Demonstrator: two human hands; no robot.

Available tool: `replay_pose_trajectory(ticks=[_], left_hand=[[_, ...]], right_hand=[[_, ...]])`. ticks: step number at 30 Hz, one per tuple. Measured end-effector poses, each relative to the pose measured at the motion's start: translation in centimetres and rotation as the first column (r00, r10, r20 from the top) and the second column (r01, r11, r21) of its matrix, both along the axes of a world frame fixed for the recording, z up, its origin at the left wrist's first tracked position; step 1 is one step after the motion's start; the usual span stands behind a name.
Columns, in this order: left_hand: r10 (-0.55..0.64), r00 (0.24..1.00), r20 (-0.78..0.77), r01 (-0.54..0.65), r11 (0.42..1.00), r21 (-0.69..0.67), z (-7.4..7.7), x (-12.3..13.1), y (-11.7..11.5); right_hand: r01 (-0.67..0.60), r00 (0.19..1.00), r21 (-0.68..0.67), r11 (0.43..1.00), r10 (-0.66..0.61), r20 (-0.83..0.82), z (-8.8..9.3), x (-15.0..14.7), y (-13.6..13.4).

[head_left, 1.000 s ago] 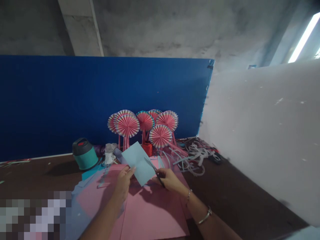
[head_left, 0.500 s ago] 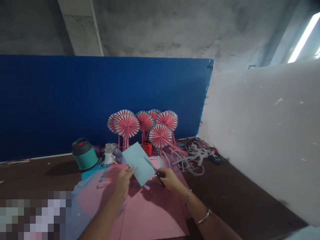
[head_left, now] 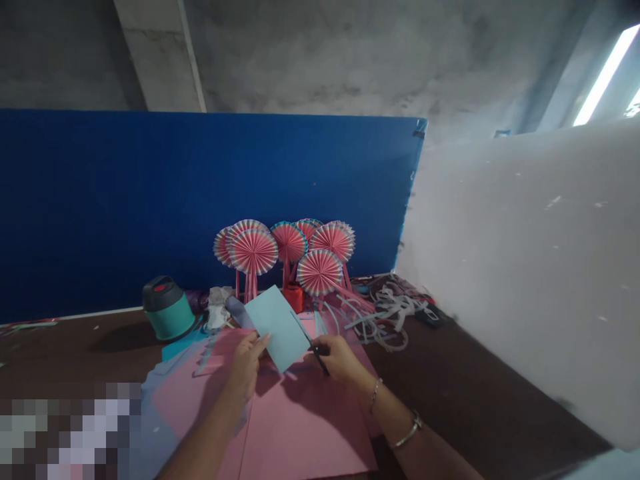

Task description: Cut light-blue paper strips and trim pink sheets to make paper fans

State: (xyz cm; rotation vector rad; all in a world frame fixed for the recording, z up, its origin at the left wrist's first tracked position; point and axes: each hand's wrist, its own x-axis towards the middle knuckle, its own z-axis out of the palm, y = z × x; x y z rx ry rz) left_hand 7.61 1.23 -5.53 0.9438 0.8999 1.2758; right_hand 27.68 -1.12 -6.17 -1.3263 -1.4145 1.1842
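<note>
A light blue sheet of paper (head_left: 277,328) is pinched at its lower left edge by my left hand (head_left: 249,360), thumb on top. My right hand (head_left: 337,358) grips a pair of dark-handled scissors (head_left: 303,328), whose blades lie along the paper's right edge. Whether the blades are apart is hard to make out. Beneath both hands are large pink sheets (head_left: 305,427), with pale bluish sheets (head_left: 160,413) under them on the left. Behind the paper stand several round pleated paper fans (head_left: 254,251), pink with pale or teal rims.
A teal container with a dark lid (head_left: 170,310) stands at the left. Tangled white paper strips (head_left: 395,307) lie to the right. A red roll (head_left: 294,297) sits among the fans. A blue panel (head_left: 150,193) rises behind, and a pale wall (head_left: 525,267) slopes along the right.
The scissor blades look closer together along the paper's right edge than before. Both hands and the sheet stay nearly in place; the whole view shifts very slightly.
</note>
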Motion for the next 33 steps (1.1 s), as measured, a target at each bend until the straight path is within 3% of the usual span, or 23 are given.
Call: replay_pose_trajectory(ticks=[9, 16, 22, 33], left_hand=[[-0.01, 0.999, -0.045, 0.009, 0.999, -0.031, -0.5, -0.2, 0.3], [0.015, 0.993, -0.114, -0.012, 0.999, 0.032, -0.3, -0.1, 0.1], [-0.033, 0.991, -0.133, 0.037, 0.999, 0.027, -0.7, -0.1, 0.3], [-0.12, 0.987, -0.108, 0.121, 0.993, -0.001, -0.9, 0.3, 0.2]], right_hand=[[-0.061, 0.998, 0.0, 0.998, 0.061, -0.005, -0.7, 0.4, 0.5], [-0.089, 0.994, -0.051, 0.995, 0.086, -0.068, -0.7, 0.4, 0.4], [-0.109, 0.981, -0.038, 0.993, 0.102, -0.164, -1.1, 0.5, 0.9], [-0.089, 0.978, -0.033, 0.996, 0.081, -0.194, -0.7, 0.3, 0.7]])
